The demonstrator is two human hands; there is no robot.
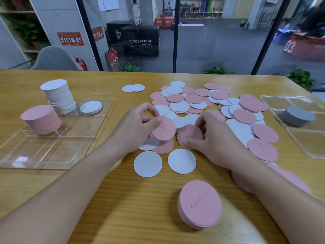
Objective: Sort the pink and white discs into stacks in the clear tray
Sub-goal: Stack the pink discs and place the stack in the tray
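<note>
Nearest us, a small pink stack [199,205] waits on the counter [109,205], not yet in the clear tray [52,155]. Beyond it lie two loose white discs [147,163]. Our left hand [135,128] pinches a pink disc [164,128] between thumb and curled fingers; our right hand [214,138] pinches another pink disc [190,136], though whether that one has left the counter we cannot tell. Behind the hands, a large mixed heap [211,104] remains unsorted. In the tray at the far left stand a pink tray stack [41,118], a taller white stack [59,94] and a low white pile [91,106]. We judge ourselves about halfway.
</note>
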